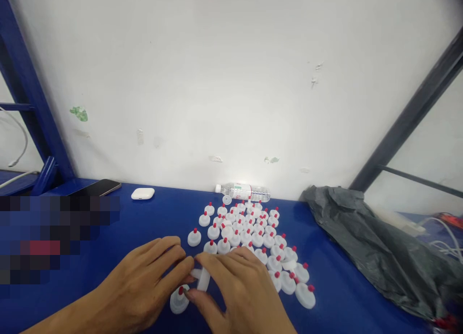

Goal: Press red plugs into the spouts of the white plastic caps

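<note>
Two hands meet on a white plastic piece, nearer me than the bottle

Everything I place here is by the clear bottle (246,191), lying on its side at the foot of the white wall (231,83). Far to its left I see a blue frame (31,78) with a white cable (25,136) beside it, then a dark phone (103,188), partly masked by a pixelated patch. Closer on that side, a white case (142,193) rests on the blue table (159,213).

Below the bottle and to its left is the left hand (144,278), fingers curled in, their tips closed on the left end of the white plastic piece (203,279). That piece sits nearer me than the bottle and a little left of it. Just left of the piece, a red-tipped cap (179,301) stands on the table, close by the right thumb.

The right hand (240,286), straight down from the bottle, is mostly closed, index finger over the piece and thumb beneath; the contact is partly hidden from me.

Between the bottle and the hands spreads a crowd of white caps (257,238) with red tips, trailing off to the bottle's lower right. Farther right of the bottle, a dark plastic bag (361,242) lies crumpled.
</note>
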`<state>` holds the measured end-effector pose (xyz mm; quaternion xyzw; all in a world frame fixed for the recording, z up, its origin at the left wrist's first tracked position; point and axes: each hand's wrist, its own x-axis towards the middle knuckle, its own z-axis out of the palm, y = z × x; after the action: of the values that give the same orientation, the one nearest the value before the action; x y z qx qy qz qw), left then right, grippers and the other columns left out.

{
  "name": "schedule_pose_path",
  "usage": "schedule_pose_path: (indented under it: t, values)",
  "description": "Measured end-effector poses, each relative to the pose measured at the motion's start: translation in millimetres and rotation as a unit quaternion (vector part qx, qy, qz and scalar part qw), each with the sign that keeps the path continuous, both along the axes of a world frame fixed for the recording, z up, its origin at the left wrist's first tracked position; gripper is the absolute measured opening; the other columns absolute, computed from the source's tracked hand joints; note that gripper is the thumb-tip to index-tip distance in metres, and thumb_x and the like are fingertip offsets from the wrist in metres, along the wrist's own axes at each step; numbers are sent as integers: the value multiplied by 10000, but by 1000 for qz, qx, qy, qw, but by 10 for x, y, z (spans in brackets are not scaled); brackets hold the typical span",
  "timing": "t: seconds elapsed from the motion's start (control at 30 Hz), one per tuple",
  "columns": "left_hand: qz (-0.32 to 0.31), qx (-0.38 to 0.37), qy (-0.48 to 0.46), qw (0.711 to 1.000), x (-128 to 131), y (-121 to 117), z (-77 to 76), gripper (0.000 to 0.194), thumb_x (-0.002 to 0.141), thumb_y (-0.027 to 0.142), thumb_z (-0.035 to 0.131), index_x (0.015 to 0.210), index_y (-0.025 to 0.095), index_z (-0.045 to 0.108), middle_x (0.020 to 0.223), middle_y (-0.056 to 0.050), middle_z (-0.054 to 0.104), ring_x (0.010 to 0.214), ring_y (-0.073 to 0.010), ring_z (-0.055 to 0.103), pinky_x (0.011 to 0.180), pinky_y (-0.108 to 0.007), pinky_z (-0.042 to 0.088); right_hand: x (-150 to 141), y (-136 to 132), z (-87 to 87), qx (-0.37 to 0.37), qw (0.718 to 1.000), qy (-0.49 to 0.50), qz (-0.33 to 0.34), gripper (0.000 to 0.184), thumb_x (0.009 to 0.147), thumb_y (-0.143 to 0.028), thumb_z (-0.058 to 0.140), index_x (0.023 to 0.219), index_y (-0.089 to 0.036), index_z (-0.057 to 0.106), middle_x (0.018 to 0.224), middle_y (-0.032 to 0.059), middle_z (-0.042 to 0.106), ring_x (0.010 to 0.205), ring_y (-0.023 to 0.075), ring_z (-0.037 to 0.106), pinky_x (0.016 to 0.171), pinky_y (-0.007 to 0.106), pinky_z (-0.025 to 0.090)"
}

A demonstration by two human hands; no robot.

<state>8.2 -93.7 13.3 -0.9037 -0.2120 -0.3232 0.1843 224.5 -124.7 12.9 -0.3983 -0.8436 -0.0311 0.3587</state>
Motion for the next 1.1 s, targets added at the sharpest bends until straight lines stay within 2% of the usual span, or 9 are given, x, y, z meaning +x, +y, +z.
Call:
schedule_pose_path:
  t: [0.13, 0.2, 0.23, 0.33, 0.5, 0.63, 0.7, 0.9, 1.1]
  values:
    - [0, -85, -17, 996, 73, -97, 43, 332, 938, 101, 379, 922, 256, 672, 768, -51, 684, 750, -210, 636, 749, -334, 577, 74, 20, 78, 48, 998, -46, 7, 135, 917, -310, 621, 1032, -243, 642, 832, 9, 774, 705, 226, 721, 786, 395, 506]
    - [22, -148, -49, 987, 47, -53, 17, 321, 979, 138, 371, 834, 256, 632, 705, -30, 638, 683, -194, 597, 709, -317, 555, 266, 30, 163, 93, 994, -56, -19, 208, 932, -193, 535, 1104, -240, 641, 930, 32, 791, 742, 219, 730, 812, 394, 505]
    - [51, -177, -70, 980, 18, 1, 0, 339, 1009, 169, 354, 790, 250, 599, 678, -18, 611, 652, -184, 573, 683, -307, 534, 406, 32, 212, 123, 989, -52, -59, 255, 940, -167, 513, 1148, -245, 639, 1000, 50, 794, 773, 225, 735, 810, 394, 506]
    - [140, -232, -83, 959, -84, 242, -65, 408, 1066, 290, 309, 701, 231, 481, 646, 4, 548, 613, -169, 509, 598, -294, 438, 916, 24, 355, 136, 971, -6, -199, 258, 961, -372, 568, 1188, -285, 652, 970, 45, 790, 747, 243, 720, 698, 362, 518]
    - [171, -288, -68, 940, -126, 505, -217, 388, 1067, 396, 334, 865, 235, 624, 811, -15, 638, 771, -198, 572, 691, -302, 451, 1568, 56, 419, 21, 933, 77, -350, 321, 899, -585, 561, 1003, -296, 652, 965, 7, 793, 350, 127, 490, 482, 305, 457]
    - [167, -307, -83, 933, -61, 461, -310, 347, 1059, 391, 355, 1059, 270, 680, 975, -27, 662, 844, -195, 622, 723, -294, 482, 1839, 176, 282, -46, 926, 61, -370, 367, 831, -641, 569, 856, -285, 657, 960, 44, 791, 674, 254, 714, 610, 339, 514]
    - [169, -304, -82, 934, -44, 437, -342, 331, 1052, 372, 361, 1104, 280, 674, 1003, -29, 663, 833, -190, 632, 718, -293, 487, 1958, 242, 181, -68, 923, 42, -377, 387, 796, -649, 579, 814, -279, 690, 931, 68, 777, 807, 302, 728, 680, 374, 525]
    - [206, -303, -51, 929, -88, 490, -370, 274, 1012, 336, 422, 1149, 272, 651, 981, -29, 688, 839, -201, 649, 726, -309, 484, 2190, 337, -70, -199, 897, -26, -394, 331, 795, -582, 587, 793, -294, 750, 774, 57, 732, 648, 260, 679, 580, 345, 457]
    - [210, -320, -12, 924, -113, 502, -326, 224, 977, 274, 451, 962, 248, 673, 938, -22, 675, 869, -209, 631, 743, -321, 460, 2150, 313, -84, -321, 865, -52, -381, 226, 828, -446, 554, 842, -326, 744, 825, 11, 783, 746, 251, 724, 646, 316, 461]
